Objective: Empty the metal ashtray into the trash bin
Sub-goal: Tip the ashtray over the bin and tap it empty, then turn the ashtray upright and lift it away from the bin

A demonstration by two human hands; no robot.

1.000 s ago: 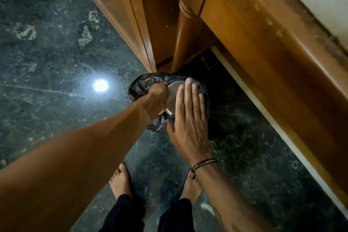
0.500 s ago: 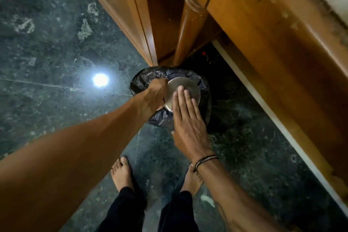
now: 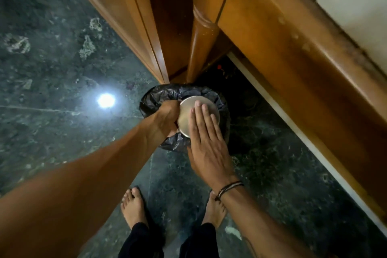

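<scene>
Metal ashtray (image 3: 196,111) upside down directly over the trash bin (image 3: 163,96), so ash falls inside. Left hand (image 3: 167,118) clamped on its rim; right hand (image 3: 206,142) flat, fingers pressed together, tapping its base loose.

You've got the ashtray (image 3: 198,109) flipped bottom-up right over the bin (image 3: 184,93), a round, dull silver disc tilted a bit toward you. The bin's lined with a crinkly black bag and sits on the floor at the foot of the wooden furniture.
</scene>
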